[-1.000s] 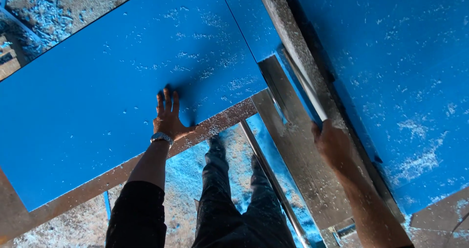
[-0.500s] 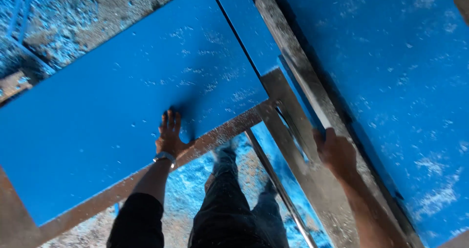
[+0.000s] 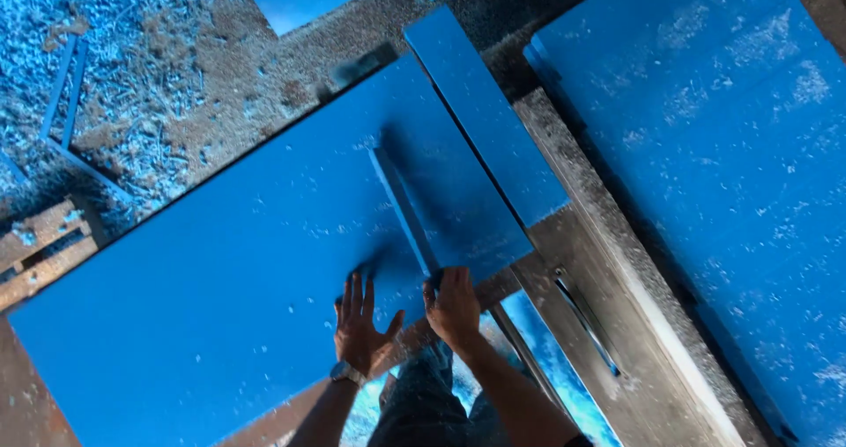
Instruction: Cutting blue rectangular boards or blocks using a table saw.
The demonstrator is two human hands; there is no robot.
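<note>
Blue shavings (image 3: pixel 132 68) cover the floor in the upper left of the frame, and a grey metal tabletop (image 3: pixel 608 262) runs down the right side. On it lies a big blue board (image 3: pixel 220 297) in the centre. A cut already goes through the board from its near edge, so a narrower piece (image 3: pixel 458 209) stands apart on the right; how far the cut reaches, I cannot tell. The left hand (image 3: pixel 359 328) lies flat with spread fingers on the board. The right hand (image 3: pixel 455 304) presses, fingers curled, at the near edge of the narrower piece.
</note>
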